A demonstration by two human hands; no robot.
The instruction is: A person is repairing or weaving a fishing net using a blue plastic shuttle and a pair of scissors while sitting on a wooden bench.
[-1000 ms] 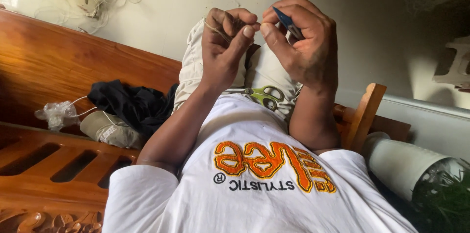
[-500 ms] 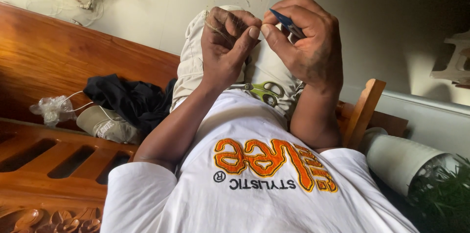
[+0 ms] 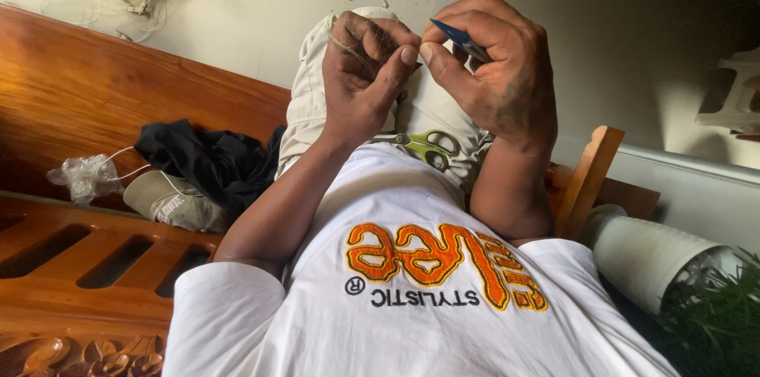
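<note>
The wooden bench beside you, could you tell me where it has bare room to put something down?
The slatted seat lies bare in front of the cap. Behind that it is crowded: plastic bag, cap and dark cloth against the backrest. Scissors occupy the lap.

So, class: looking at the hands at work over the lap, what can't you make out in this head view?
- Thread in the left hand: too thin to follow; fingers cover it.
- Blue tool in the right hand: only its tip shows, the rest hidden by fingers.
- Scissors: blades partly hidden behind the left wrist.
- Plant: cut off by the frame edge.
</note>
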